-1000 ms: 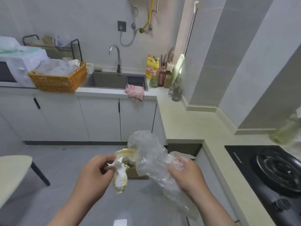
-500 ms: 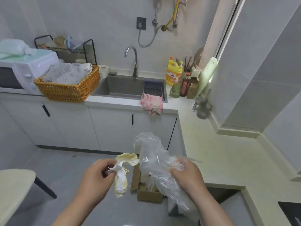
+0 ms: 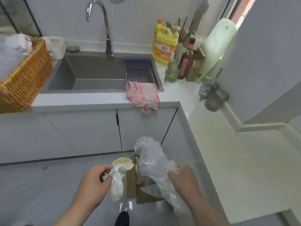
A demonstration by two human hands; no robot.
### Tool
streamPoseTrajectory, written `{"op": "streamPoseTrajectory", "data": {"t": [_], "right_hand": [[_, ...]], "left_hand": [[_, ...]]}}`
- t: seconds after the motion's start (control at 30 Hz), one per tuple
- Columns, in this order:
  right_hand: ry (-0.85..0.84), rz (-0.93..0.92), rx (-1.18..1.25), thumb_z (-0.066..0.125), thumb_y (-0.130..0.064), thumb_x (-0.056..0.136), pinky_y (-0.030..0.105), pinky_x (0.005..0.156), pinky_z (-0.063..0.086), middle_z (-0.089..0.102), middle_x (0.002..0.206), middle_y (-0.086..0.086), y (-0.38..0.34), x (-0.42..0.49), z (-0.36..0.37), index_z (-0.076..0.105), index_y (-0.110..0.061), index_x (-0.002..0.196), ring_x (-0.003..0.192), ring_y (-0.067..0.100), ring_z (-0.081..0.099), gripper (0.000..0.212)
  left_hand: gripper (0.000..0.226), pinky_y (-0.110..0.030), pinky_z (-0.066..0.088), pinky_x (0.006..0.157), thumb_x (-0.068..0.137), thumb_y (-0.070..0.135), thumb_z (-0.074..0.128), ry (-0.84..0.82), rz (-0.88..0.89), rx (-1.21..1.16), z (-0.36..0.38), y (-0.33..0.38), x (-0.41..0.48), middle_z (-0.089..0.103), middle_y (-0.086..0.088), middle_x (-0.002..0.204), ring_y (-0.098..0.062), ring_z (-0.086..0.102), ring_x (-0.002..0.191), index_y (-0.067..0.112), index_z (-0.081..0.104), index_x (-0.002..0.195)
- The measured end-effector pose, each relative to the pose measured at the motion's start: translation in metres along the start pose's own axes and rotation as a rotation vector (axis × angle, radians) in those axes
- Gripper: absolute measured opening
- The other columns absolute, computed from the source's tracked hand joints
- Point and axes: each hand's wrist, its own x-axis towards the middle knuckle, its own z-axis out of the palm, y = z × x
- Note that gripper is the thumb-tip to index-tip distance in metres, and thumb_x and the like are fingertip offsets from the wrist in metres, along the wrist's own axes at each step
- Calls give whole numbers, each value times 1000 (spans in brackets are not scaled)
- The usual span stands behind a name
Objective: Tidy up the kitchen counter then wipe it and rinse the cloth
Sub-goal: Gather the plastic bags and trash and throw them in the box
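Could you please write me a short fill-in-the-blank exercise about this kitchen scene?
The cloth draped over the counter edge is ____.
The right hand grips a clear ____ bag.
The cardboard box stands on the ____.
The left hand grips crumpled white and ____ waste.
Missing words: pink; plastic; floor; yellow.

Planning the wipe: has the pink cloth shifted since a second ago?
No. The pink cloth still drapes over the counter edge in front of the sink rack; only the camera moved.
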Motion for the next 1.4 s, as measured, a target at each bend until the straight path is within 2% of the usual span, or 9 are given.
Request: {"op": "streamPoseTrajectory", "data": {"t": [0.2,0.47,0.57,0.67,0.73,0.83,0.97,1.23,1.4], "right_hand": [[55,202,76,59,-29,88,19,60,45,64,82,0,29,103,69,65,-13,93,69,15,56,18],[39,312,8,50,-38,75,21,53,34,56,75,-2,146,275,202,57,-13,84,63,12,48,27],[29,308,-31,58,-30,91,27,62,44,63,88,1,198,330,253,63,-11,103,75,19,58,23],[77,352,-8,61,-31,92,29,86,46,62,118,7,242,373,299,56,-7,123,106,26,59,40],[47,350,6,61,-30,94,27,84,43,59,114,3,258,390,320,52,-11,114,102,21,57,29],[-91,304,13,61,-33,95,24,85,40,57,103,-8,275,404,336,51,-22,115,107,19,57,25],[-324,341,79,57,-47,92,40,100,47,58,121,-9,276,400,332,49,-32,129,113,16,55,41],[-307,266,-22,50,-38,99,10,73,37,51,130,-7,201,348,273,44,-30,140,102,6,52,42],[-224,78,-63,57,-39,95,25,101,39,50,143,-7,119,302,226,47,-31,141,128,13,48,48]], "left_hand": [[30,-20,43,76,85,5,66,-123,-58,24,58,-44,118,66,12,98,-1,59,90,29,64,102],[33,-5,38,68,89,6,59,-233,-153,50,237,-169,254,58,17,102,4,54,88,31,62,110],[36,-15,39,84,92,11,57,-265,-196,89,307,-224,297,60,3,118,-8,56,101,21,60,126],[33,-5,37,75,95,12,53,-287,-203,135,361,-268,327,58,5,118,-11,54,102,18,58,127],[30,-1,36,62,96,10,51,-309,-199,154,389,-290,339,54,8,110,-4,49,91,17,58,124],[29,-11,48,76,94,18,58,-373,-220,157,416,-314,346,58,9,115,-3,56,89,27,57,122],[31,-18,51,83,97,27,56,-556,-249,191,416,-315,344,56,6,129,-15,58,107,28,57,127],[38,-22,43,84,95,35,55,-644,-93,318,319,-243,334,60,4,126,-10,56,107,29,55,132],[47,-31,43,103,94,42,55,-591,73,417,241,-174,324,52,7,140,-13,50,126,30,48,139]]}}
